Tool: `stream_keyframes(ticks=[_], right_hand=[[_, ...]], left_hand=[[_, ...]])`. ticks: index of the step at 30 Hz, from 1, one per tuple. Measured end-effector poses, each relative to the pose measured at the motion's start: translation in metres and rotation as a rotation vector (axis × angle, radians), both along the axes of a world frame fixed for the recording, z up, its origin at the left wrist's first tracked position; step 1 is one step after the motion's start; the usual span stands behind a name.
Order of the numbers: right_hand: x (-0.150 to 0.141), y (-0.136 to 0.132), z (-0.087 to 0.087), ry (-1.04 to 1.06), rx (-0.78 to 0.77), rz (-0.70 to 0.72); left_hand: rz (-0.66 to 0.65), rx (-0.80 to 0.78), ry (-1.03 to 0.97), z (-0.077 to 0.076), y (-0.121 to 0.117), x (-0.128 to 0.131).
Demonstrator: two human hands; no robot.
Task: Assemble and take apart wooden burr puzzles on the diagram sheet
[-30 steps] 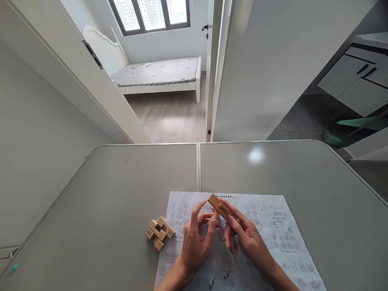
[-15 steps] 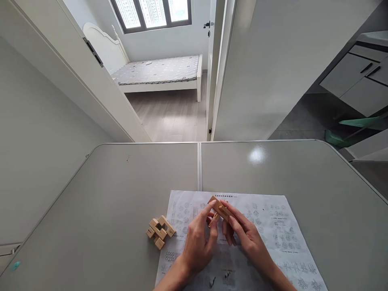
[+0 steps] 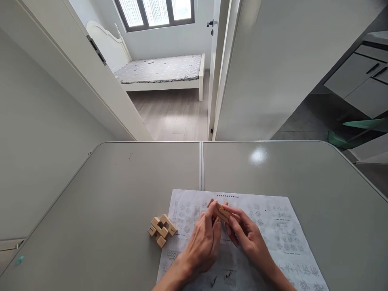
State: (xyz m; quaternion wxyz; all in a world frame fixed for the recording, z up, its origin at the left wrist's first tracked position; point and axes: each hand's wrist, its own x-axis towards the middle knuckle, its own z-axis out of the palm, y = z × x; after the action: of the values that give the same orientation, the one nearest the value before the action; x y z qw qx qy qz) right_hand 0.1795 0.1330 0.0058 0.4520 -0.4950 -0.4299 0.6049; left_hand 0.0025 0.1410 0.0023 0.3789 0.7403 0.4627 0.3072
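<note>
Both hands are closed around wooden puzzle pieces (image 3: pixel 222 213) above a printed sheet. My left hand (image 3: pixel 203 238) grips the upper left end, its index finger laid over the top of a notched bar. My right hand (image 3: pixel 247 234) pinches the lower right end of the same bar between thumb and fingers. A small end of wood juts out behind the bar, and the fingers hide how the pieces meet. Left of my hands, several interlocked wooden puzzle pieces (image 3: pixel 161 229) rest at the sheet's left edge.
The printed sheet (image 3: pixel 273 218), covered in small puzzle diagrams, lies on a grey table (image 3: pixel 145 178) with a seam down its middle. Beyond the far edge are a doorway and a bed (image 3: pixel 163 68). A green chair (image 3: pixel 363 123) stands past the right corner.
My left hand has turned, its fingers closing in over the bar. The piece seen under the bar is now hidden, and a wooden end shows behind it. The view has shifted slightly.
</note>
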Motion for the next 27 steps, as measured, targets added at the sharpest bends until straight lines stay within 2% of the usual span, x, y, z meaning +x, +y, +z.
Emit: stream_keyframes(ticks=[6,12,20,27], right_hand=[[0.002,-0.001,-0.005,-0.055,0.016,0.023],[-0.004,-0.002,-0.004,-0.109,-0.004,-0.032],[-0.006,-0.002,-0.005,-0.092,-0.009,-0.034],[-0.011,-0.006,-0.008,0.098,-0.034,0.013]], left_hand=[[0.013,-0.015,-0.014,0.0,-0.001,0.002],[0.036,-0.073,-0.009,0.003,0.0,0.002],[0.065,-0.174,-0.199,0.007,0.002,0.005],[0.097,-0.142,-0.418,0.006,0.0,0.008]])
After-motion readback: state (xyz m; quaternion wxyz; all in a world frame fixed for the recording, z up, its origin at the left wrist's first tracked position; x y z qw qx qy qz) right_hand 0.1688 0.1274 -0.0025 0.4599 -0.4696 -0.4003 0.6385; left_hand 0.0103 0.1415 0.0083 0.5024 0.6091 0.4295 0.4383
